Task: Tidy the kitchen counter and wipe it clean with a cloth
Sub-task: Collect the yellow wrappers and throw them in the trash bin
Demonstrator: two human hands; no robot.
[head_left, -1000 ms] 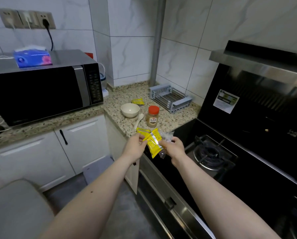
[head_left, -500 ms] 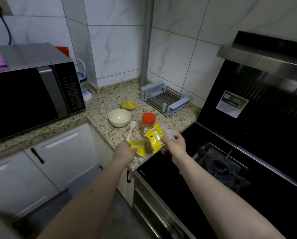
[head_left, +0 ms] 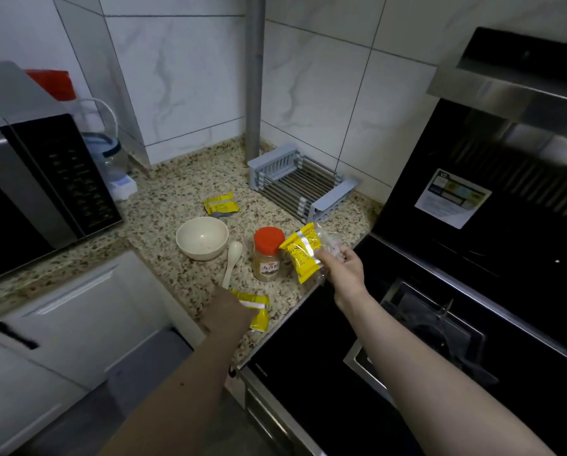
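A: On the speckled granite counter (head_left: 163, 205), near its front edge: one yellow sachet (head_left: 257, 309) lying flat. Left hand (head_left: 228, 312) on top of its near end; fingers hidden under the hand, so I cannot tell whether it grasps or only rests.

B: Right hand (head_left: 344, 269)?

A: Raised just over the counter's right edge, beside the red-capped spice jar (head_left: 267, 255). Fingers pinch a second yellow sachet (head_left: 300, 253) together with crinkled clear wrapper (head_left: 328, 241).

B: Other litter?

A: A third sachet (head_left: 221, 204) further back, behind the cream bowl (head_left: 202, 237). White spoon (head_left: 232, 263) between bowl and jar. No cloth in view.

B: Handling?

A: Judging by looks: sachets light, limp, glossy foil, likely to slide rather than lift. Pinch an edge or corner, or drag one to the counter lip and take it from below. Jar probably rigid; grip round the body below the cap. Bowl by the rim.
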